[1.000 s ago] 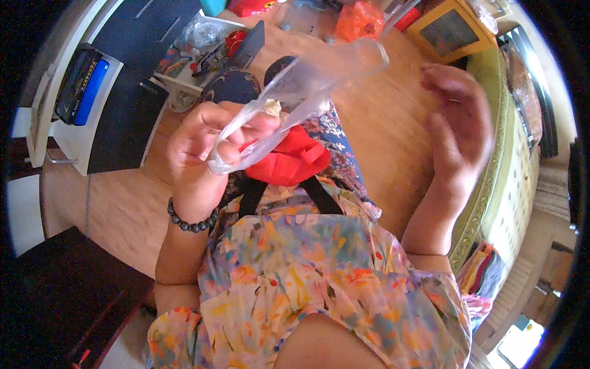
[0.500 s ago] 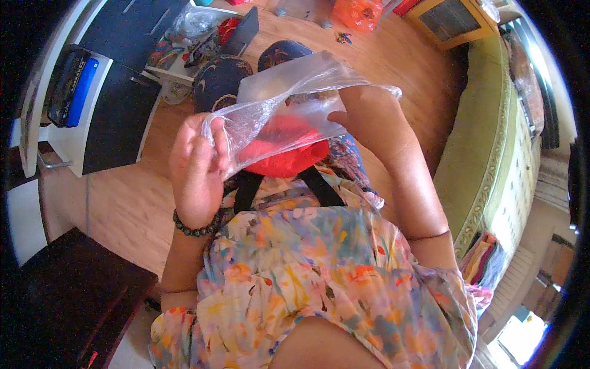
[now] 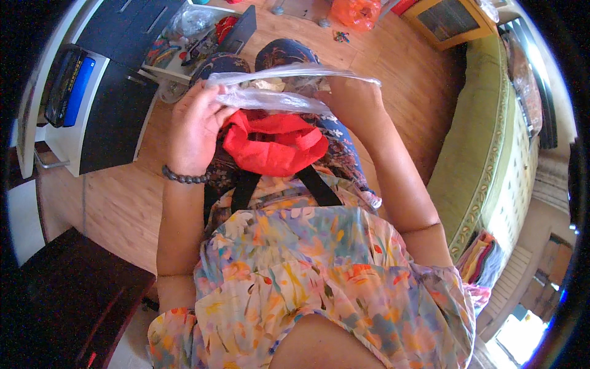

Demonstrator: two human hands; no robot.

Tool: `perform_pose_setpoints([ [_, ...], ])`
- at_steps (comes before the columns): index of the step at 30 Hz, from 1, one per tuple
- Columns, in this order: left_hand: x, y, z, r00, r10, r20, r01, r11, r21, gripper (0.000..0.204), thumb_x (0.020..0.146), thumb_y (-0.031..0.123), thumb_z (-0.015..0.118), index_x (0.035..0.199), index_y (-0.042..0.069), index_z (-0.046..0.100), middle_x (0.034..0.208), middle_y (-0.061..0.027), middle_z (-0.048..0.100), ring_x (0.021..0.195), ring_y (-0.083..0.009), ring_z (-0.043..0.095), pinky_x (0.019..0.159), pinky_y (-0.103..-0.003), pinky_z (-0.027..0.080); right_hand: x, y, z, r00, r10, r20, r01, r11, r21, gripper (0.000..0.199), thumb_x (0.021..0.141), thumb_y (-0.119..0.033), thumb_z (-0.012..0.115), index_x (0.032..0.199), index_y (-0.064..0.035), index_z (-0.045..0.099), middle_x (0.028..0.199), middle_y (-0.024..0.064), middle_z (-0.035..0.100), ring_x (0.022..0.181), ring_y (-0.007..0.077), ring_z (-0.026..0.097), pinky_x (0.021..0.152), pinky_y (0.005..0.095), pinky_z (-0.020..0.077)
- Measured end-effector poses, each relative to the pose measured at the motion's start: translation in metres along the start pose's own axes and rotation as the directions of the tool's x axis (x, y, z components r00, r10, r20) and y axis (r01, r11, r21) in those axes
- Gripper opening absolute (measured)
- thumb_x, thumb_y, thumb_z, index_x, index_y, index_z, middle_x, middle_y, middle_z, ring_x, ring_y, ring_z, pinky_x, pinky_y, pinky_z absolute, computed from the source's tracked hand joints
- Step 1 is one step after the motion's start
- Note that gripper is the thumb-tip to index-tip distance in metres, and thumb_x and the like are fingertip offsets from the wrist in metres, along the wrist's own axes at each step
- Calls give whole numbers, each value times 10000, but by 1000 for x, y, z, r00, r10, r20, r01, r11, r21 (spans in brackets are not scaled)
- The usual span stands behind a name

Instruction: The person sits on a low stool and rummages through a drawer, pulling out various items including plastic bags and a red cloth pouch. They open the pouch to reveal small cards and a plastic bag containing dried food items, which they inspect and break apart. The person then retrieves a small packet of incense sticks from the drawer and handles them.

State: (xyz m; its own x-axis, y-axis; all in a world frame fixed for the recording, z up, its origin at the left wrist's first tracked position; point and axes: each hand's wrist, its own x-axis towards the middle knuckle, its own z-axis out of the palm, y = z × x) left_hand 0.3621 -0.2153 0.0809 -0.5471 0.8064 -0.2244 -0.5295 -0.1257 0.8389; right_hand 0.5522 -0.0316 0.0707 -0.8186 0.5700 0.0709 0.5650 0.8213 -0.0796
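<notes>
At upper centre, the left hand (image 3: 198, 117) grasps the plastic bag (image 3: 273, 100), the right hand's (image 3: 351, 97) hold indeterminable; apparently spreading its mouth, calling for steady tension.

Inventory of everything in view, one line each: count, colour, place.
Plastic bag: 1, translucent, between the grips
Pale item: 1, cream, between bag edges, kind unclear
Pouch: 1, red, over lap
Drawer: 1, dark front, upper left, open, cluttered
Cabinet: 1, black-and-white, left
Flat case: 1, blue, left shelf
Floor bag: 1, orange, top
Small cabinet: 1, yellow-orange, upper right
Long seat: 1, green, right
Folded cloths: several, mixed, lower right
Floor: 1, brown
Bracelet: 1, dark, left wrist
Top: 1, multicoloured floral, torso
Left grip: 1, bag's left end
Right grip: 1, bag's right end, partly hidden
</notes>
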Motion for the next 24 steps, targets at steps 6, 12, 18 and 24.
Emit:
perform_pose_setpoints([
  [6, 5, 10, -1, 958, -126, 256, 255, 781, -570, 198, 953, 180, 454, 988, 35, 584, 978, -99, 644, 931, -210, 613, 866, -384, 491, 5, -9, 1, 993, 79, -92, -60, 980, 191, 329, 728, -284, 676, 897, -9, 611, 848, 197, 632, 794, 353, 624, 675, 453, 505],
  [12, -16, 36, -2, 999, 27, -27, -30, 991, -132, 193, 970, 207, 459, 900, 61, 564, 623, 63, 406, 502, -25, 349, 421, -188, 249, 3, -38, -11, 997, -73, -38, 82, 893, 442, 467, 710, -322, 710, 1017, 5, 580, 963, 251, 598, 910, 402, 585, 784, 453, 479],
  [18, -30, 5, -13, 975, 162, -152, -123, 964, 238, 142, 943, 182, 530, 962, 52, 587, 867, 19, 580, 766, -34, 505, 676, -184, 412, -6, -31, 7, 987, -163, -8, 151, 892, 427, 535, 724, -284, 721, 1150, -18, 536, 990, 240, 605, 940, 396, 585, 810, 434, 475],
  [24, -19, 15, 2, 847, 526, 77, -405, 546, 733, 374, 870, 123, 620, 1188, 14, 455, 1126, -94, 522, 1051, -201, 510, 912, -322, 417, -9, -38, -6, 978, -148, -150, 200, 875, 440, 363, 745, -244, 684, 972, 17, 574, 816, 225, 623, 747, 404, 614, 649, 455, 507],
])
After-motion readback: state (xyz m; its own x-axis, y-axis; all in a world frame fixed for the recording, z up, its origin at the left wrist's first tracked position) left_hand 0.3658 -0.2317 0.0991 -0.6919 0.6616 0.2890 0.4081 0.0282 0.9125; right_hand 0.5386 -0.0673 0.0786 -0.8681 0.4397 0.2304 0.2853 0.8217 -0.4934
